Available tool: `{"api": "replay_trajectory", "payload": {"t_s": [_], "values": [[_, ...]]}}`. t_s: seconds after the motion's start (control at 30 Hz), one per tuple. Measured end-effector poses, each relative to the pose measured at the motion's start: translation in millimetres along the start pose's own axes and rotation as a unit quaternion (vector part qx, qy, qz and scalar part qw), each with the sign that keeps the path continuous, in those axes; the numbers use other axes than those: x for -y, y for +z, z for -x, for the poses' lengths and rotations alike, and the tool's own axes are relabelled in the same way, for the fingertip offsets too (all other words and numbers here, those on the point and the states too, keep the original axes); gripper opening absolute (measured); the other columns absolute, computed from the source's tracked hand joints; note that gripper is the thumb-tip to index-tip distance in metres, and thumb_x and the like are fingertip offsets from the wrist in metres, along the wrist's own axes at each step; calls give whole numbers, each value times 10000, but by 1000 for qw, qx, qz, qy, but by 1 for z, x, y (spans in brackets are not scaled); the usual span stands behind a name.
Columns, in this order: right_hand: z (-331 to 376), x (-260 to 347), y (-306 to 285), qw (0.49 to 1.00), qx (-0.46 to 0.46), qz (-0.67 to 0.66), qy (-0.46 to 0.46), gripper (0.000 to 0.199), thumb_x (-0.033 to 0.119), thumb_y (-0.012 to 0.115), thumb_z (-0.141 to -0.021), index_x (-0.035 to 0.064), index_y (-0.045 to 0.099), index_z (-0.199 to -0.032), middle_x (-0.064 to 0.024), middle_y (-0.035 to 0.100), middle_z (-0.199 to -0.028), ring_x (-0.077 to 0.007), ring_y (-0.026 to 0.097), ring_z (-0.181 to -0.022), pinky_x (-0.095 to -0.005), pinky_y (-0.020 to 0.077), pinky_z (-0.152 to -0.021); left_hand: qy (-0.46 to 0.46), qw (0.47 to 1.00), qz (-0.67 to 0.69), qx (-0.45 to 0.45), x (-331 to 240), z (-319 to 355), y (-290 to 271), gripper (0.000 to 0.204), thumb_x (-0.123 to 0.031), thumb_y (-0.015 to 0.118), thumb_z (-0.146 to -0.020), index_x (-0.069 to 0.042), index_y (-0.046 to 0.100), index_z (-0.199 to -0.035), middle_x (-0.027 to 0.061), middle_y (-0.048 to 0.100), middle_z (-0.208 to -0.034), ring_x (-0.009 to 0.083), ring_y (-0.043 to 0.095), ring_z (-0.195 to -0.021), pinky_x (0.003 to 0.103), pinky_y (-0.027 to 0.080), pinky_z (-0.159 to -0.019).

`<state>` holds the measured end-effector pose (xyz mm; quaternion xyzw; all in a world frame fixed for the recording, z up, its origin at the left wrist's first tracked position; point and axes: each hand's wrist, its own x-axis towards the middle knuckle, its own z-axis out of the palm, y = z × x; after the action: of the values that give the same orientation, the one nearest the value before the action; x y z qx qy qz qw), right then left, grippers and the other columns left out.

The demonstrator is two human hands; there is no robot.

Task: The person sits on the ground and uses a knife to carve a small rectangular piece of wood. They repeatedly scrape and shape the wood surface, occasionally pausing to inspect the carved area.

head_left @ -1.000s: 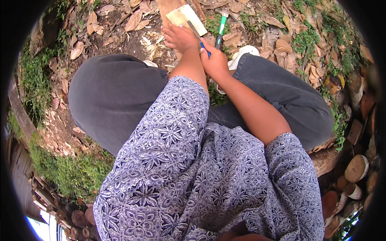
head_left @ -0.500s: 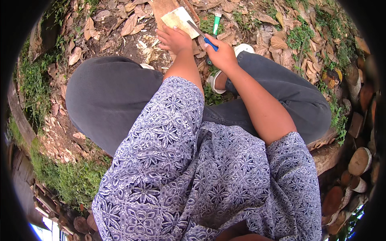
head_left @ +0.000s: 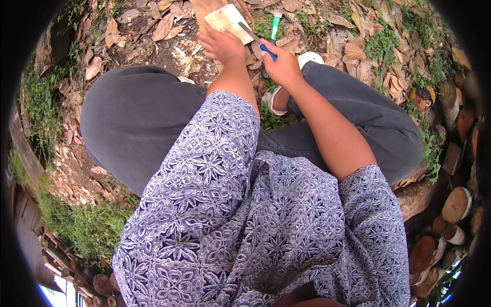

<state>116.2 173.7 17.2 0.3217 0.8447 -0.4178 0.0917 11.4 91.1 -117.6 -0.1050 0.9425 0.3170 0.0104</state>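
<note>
My left hand (head_left: 223, 46) presses on the near edge of a pale, squarish wood piece (head_left: 228, 19), its thumb on the wood's face and its fingers apart, stretched to the left. In my right hand (head_left: 283, 64) is a blue-handled chisel (head_left: 249, 31); its narrow dark metal blade points up and left, with the tip over the right part of the pale wood. Under the pale wood lies a brown wooden board (head_left: 201, 8). The exact contact between the blade tip and the wood is too small to make out.
A tool with a green and white shaft (head_left: 275, 28) stands just beyond my right hand. Wood shavings (head_left: 188, 62) lie left of my left hand, among dry leaves (head_left: 355, 52). My bent legs frame the work; cut logs (head_left: 456, 204) are stacked at the far right.
The pale wood and the blue-handled chisel have shifted only slightly, and the blade's tip sits a little lower on the wood. Both hands stay in nearly the same places.
</note>
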Motion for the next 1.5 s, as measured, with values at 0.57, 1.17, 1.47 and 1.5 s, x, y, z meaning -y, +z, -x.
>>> {"api": "replay_trajectory", "payload": {"t_s": [0.57, 1.17, 1.47, 1.5], "values": [[-8, -8, 12, 999, -7, -47, -7, 416, 254, 594, -920, 202, 625, -1331, -147, 646, -1273, -340, 666, -1065, -382, 523, -934, 7, 1000, -6, -5, -2, -1, 3, 525, -288, 413, -998, 7, 359, -1429, 264, 214, -1571, 419, 308, -1391, 562, 267, -1090], [-84, 24, 23, 995, -36, -79, -54, 429, 321, 605, -914, 215, 634, -1329, -149, 673, -1239, -290, 662, -1112, -362, 496, -975, -24, 999, 29, 31, -9, -8, -2, 524, -250, 409, -1006, -16, 330, -1468, 243, 187, -1598, 396, 264, -1426, 546, 214, -1128], [-29, 6, -7, 999, 28, -4, 19, 433, 346, 605, -927, 268, 619, -1352, -122, 712, -1124, -240, 681, -960, -348, 514, -876, -15, 1000, 4, -4, 0, -1, 6, 498, -270, 422, -1003, -16, 371, -1429, 235, 215, -1587, 388, 287, -1407, 544, 239, -1105], [-25, 4, -7, 999, 32, 1, 13, 439, 344, 608, -937, 259, 608, -1367, -110, 720, -1066, -206, 670, -895, -339, 512, -842, -15, 1000, -1, -3, 1, -2, 6, 501, -273, 422, -1003, -15, 370, -1430, 238, 216, -1585, 389, 290, -1403, 543, 242, -1100]]}}
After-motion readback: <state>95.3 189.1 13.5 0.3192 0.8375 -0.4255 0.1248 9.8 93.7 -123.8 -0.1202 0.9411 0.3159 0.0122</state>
